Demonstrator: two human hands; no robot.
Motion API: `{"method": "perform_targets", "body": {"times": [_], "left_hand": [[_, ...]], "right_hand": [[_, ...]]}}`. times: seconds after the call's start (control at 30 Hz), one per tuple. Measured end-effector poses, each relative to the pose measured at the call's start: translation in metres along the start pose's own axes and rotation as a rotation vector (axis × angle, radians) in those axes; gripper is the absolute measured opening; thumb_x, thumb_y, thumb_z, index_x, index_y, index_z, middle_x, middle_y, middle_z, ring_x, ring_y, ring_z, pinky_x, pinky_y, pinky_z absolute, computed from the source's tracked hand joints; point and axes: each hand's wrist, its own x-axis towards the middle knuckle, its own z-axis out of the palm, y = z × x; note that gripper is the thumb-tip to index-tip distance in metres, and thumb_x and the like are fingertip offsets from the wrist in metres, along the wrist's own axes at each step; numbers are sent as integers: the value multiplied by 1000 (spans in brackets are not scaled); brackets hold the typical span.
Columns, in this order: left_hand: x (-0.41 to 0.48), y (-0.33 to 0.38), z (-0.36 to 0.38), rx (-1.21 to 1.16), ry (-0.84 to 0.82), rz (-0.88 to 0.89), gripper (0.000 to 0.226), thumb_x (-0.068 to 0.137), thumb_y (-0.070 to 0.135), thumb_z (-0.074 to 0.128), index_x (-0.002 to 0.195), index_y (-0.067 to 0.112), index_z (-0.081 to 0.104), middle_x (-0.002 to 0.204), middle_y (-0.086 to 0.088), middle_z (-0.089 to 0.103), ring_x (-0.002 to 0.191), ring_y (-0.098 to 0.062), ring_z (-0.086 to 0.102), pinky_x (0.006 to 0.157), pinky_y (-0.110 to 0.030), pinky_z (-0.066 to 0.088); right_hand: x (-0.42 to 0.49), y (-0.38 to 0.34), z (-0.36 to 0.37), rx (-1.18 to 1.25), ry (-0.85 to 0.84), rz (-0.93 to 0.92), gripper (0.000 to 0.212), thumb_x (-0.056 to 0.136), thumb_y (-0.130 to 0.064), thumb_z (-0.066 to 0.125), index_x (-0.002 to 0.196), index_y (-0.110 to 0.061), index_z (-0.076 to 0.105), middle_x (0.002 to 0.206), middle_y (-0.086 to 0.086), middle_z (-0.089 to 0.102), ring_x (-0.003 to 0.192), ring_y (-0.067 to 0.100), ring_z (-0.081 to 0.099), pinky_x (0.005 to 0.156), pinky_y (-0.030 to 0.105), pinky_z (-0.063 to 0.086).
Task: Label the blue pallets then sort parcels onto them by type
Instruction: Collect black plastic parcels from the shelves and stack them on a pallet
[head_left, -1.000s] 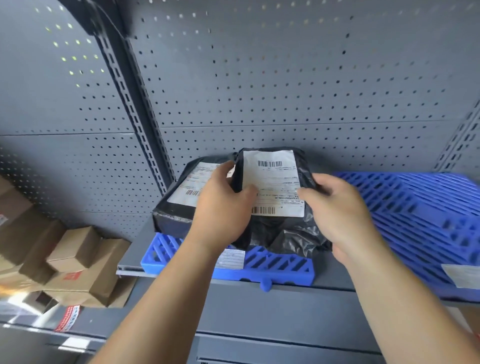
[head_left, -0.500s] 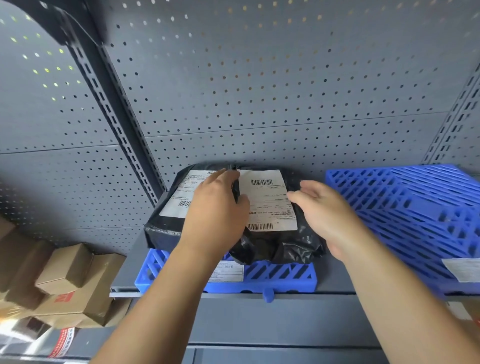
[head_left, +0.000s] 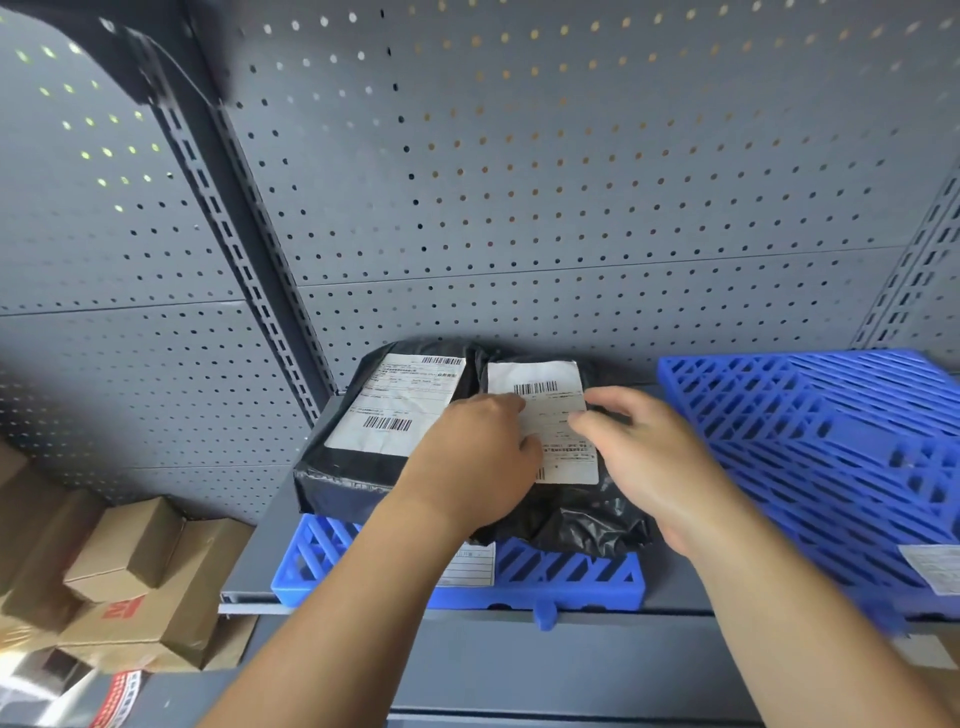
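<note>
Your left hand's fingers (head_left: 506, 402) lie nearly straight across the near left edge of a white shipping label (head_left: 550, 387), with the thumb pressed beside them; they rest on it and are not curled round anything. Your right hand's fingers (head_left: 592, 423) are loosely bent, their tips at the label's right edge, holding nothing. Whether those tips actually touch the paper, you cannot tell.

Under your left hand (head_left: 483, 462) and beside your right hand (head_left: 665, 467) sits a black poly mailer (head_left: 571, 514). It is glossy, crumpled plastic, label up, with one barcode near the top of the label. It lies on the right part of a small blue pallet (head_left: 571, 579), touching a second black mailer (head_left: 343, 478) on its left. That one is flatter, with a larger label (head_left: 400, 410) carrying two barcodes.

The pallet is a slotted plastic grid with a paper tag (head_left: 472, 569) on its front edge. It rests on a grey metal shelf (head_left: 675, 605) against a perforated back panel (head_left: 519, 208). A larger blue pallet (head_left: 831, 441) lies to the right, and cardboard boxes (head_left: 135, 587) are stacked lower left.
</note>
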Motion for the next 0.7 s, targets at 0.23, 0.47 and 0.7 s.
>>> {"method": "perform_targets", "body": {"times": [0.23, 0.47, 0.7], "left_hand": [[6, 7, -1, 42, -3, -8, 50, 101, 33, 54, 147, 15, 52, 141, -7, 59, 131, -26, 52, 104, -34, 43], [4, 9, -15, -18, 120, 23, 50, 100, 37, 57, 147, 23, 54, 147, 2, 57, 136, -21, 49, 105, -29, 40], [-7, 9, -21, -55, 129, 171, 52, 99, 36, 60, 149, 26, 49, 148, 4, 54, 138, -20, 46, 107, -29, 39]], "right_hand": [[5, -5, -2, -32, -20, -7, 44, 91, -45, 60, 135, -43, 55, 127, -23, 53, 101, -6, 53, 73, 18, 37], [1, -15, -11, -193, 43, -110, 47, 93, -47, 58, 139, -38, 53, 138, -17, 51, 92, -10, 51, 69, 11, 33], [-29, -33, -15, -500, 221, -242, 49, 96, -41, 57, 143, -27, 52, 146, -10, 48, 134, 15, 40, 96, 22, 27]]}}
